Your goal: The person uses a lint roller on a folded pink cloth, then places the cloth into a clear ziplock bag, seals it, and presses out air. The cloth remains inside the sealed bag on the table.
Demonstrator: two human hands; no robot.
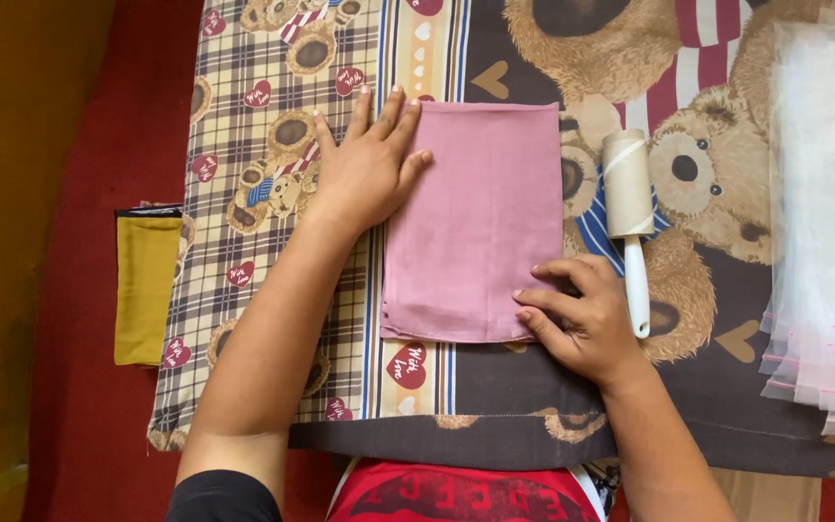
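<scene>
**Two hands flat on a folded pink cloth**

A folded rectangle of dusty pink fabric [475,222] lies at the centre of a padded board covered in a teddy-bear print cloth [273,242]. The left hand [367,164] comes in from 7 o'clock, forearm stretched long, palm down and fingers spread apart, pressing flat on the fabric's upper left corner at about 10 o'clock; it grips nothing. The right hand [582,314] enters from 5 o'clock, wrist bent, fingers curled loosely with the tips touching the fabric's lower right corner, not clamped on it. A white lint roller [630,213] lies just beside the fabric at 3 o'clock. Clear plastic bags [823,222] are stacked further out at 3 o'clock. A folded mustard-yellow cloth [145,288] sits at 9 o'clock.
</scene>
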